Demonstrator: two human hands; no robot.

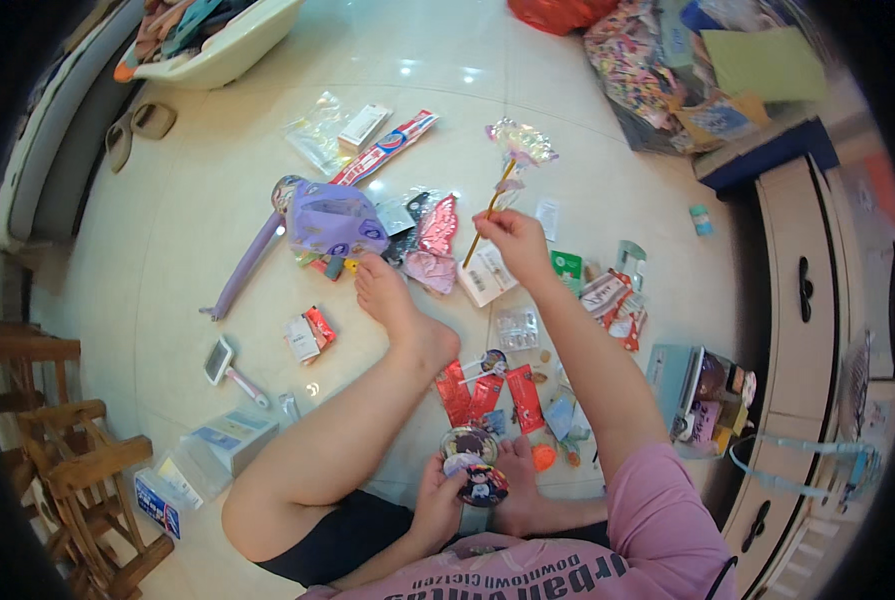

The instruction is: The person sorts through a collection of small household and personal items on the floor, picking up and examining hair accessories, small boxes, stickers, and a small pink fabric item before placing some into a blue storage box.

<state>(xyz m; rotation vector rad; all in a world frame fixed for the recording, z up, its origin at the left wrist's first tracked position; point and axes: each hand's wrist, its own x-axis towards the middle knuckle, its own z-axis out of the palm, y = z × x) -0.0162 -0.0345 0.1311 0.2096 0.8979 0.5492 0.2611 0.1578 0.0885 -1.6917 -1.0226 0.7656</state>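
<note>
My right hand [509,236] pinches the golden stem of an iridescent artificial flower [522,142] above a small white box [486,276]. Close to my lap, my left hand [441,487] holds several round badges [483,484] with cartoon figures. A pink sequined butterfly [438,225] lies left of the white box, beside a purple pouch [335,217]. Between my legs are red packets [524,397], lollipops [492,363] and an orange ball-like item [543,457]. A clear blister pack [517,328] lies under the white box's near side.
A pet brush [226,367] and cartons [233,439] lie to the left, near wooden stools [91,457]. Drawers [785,300] and an open box of items [672,390] stand right. Farther off are a tub of clothes [230,52], slippers [153,120] and filled bags [627,60].
</note>
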